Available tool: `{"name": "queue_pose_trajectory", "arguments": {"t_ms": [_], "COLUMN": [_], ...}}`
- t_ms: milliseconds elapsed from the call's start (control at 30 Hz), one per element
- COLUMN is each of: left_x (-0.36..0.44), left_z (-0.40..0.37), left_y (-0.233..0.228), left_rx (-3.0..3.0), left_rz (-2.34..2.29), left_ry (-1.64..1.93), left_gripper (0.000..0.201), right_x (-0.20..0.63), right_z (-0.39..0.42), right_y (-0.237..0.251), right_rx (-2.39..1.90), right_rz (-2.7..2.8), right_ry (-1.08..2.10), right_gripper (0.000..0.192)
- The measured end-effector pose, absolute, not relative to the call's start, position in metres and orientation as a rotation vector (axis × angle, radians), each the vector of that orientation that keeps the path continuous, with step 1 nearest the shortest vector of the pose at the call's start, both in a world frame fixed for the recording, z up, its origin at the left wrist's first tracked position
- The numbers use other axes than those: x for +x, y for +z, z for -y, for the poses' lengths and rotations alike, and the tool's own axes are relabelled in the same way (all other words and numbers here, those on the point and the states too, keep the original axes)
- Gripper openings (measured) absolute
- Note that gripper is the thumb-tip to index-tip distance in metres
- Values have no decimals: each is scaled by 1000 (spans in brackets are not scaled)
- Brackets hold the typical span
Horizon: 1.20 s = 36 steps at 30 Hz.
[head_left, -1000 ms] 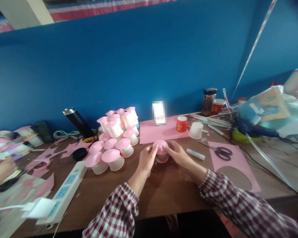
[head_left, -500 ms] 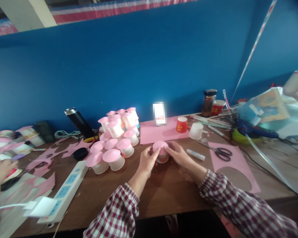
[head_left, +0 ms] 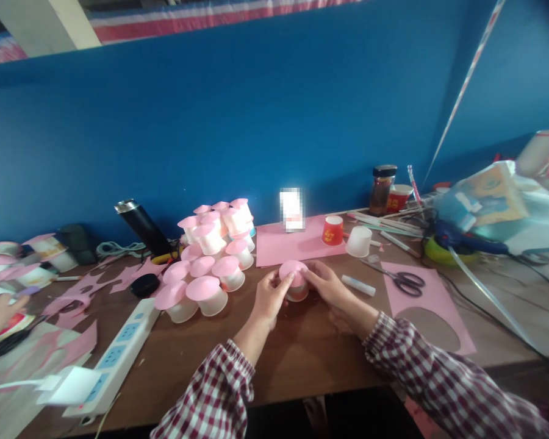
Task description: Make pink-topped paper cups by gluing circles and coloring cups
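A pink paper cone (head_left: 291, 269) sits as a roof on an upturned paper cup (head_left: 297, 294) in front of me. My left hand (head_left: 272, 297) grips its left side, thumb pressed on the cone. From the right, my right hand (head_left: 324, 283) pinches the cone's edge with thumb and fingers; some of its fingers are hidden behind the cup. Just left of my hands stand several finished-looking cups with pink cone tops (head_left: 205, 288), some stacked. A glue stick (head_left: 358, 285) lies right of my right hand.
Scissors (head_left: 407, 282) rest on cut pink paper (head_left: 439, 311) at right. Behind my hands are pink sheets (head_left: 279, 247), a red cup (head_left: 333, 231) and a white cup (head_left: 359, 242). A power strip (head_left: 116, 360) lies at left, near another person's hand (head_left: 0, 311).
Both my hands stay on the cone and cup with almost the same grip. The whole view has shifted slightly, so things appear a little further left.
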<state>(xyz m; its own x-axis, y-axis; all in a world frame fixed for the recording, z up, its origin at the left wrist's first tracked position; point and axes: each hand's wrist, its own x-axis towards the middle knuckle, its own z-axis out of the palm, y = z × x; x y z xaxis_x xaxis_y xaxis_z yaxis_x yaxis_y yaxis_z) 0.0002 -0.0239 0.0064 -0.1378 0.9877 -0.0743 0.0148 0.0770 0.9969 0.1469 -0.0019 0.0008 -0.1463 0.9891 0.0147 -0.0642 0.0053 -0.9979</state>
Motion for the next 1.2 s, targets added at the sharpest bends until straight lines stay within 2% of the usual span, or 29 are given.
{"name": "queue_pose_trajectory", "arguments": {"t_ms": [1200], "left_x": [-4], "left_z": [27], "left_y": [3], "left_rx": [998], "left_rz": [-1312], "left_ry": [1216], "left_gripper": [55], "right_x": [148], "right_z": [9], "right_y": [2], "right_rx": [-1046], "right_rz": [1340], "right_ry": [1249], "right_gripper": [42]}}
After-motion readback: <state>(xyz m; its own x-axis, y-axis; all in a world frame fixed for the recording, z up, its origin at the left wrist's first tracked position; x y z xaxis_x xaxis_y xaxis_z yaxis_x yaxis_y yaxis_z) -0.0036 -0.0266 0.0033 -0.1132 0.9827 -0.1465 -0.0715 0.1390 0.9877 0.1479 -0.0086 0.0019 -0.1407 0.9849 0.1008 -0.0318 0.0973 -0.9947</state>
